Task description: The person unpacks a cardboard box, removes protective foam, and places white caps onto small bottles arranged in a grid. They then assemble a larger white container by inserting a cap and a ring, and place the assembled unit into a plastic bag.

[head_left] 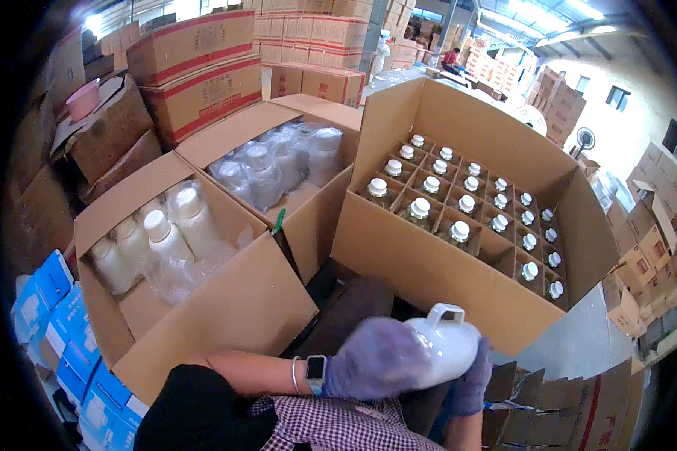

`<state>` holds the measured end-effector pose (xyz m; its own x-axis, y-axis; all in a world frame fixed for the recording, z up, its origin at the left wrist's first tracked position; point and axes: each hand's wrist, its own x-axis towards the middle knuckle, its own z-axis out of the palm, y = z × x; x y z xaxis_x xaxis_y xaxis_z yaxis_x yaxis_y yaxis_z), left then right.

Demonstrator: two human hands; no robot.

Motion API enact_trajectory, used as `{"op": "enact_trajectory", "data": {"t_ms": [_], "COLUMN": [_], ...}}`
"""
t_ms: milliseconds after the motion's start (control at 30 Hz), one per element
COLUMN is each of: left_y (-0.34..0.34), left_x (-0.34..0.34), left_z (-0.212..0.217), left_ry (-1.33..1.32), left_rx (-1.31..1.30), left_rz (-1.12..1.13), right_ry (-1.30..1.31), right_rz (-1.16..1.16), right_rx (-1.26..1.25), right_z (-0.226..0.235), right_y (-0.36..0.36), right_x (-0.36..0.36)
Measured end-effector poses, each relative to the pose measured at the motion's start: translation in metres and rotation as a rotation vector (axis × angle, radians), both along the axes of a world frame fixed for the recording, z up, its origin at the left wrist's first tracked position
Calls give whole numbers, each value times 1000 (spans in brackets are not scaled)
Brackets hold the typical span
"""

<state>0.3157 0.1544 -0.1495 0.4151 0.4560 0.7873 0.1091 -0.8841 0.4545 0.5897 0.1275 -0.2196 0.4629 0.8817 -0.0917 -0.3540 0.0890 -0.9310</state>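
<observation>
A glossy white plastic jug (459,347) with a loop handle lies tilted in front of my body. My right hand (472,382), in a purple-grey glove, is closed around its right end. Against the other end is my left hand (376,357), gloved alike and smeared by motion; its fingers cannot be made out, and it hides that end of the jug. Just beyond the hands stands an open carton (436,274) with cardboard dividers. Several clear bottles with white caps (459,231) stand upright in its cells; one cell near the front holds no visible bottle.
To the left, an open carton (278,274) holds white bottles (156,225) and thin plastic film. Behind it, another open carton (308,218) contains film-wrapped white bottles (323,154). Blue boxes (90,338) are at lower left, folded cardboard (579,406) at lower right. Stacked cartons (195,83) rise behind.
</observation>
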Motion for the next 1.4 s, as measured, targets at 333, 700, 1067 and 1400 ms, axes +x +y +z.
{"op": "enact_trajectory", "data": {"t_ms": [333,700,1067,1400], "left_y": [15,99,417,311], "left_x": [-10,-83,-388,-297], "left_z": [-35,-47,-95,112], "left_ry": [-462,434,992,45], "left_rx": [-946,31,-612,-738], "left_rz": [-30,-42,1191,307], "right_ry": [-171,-1290,-1488,-1223], "right_rz": [-333,116,264,386], "right_rx": [163,179,157,156], "right_z": [23,97,65,73], "right_y": [5,39,88,66], "right_x": [-45,-14,-83,-48]}}
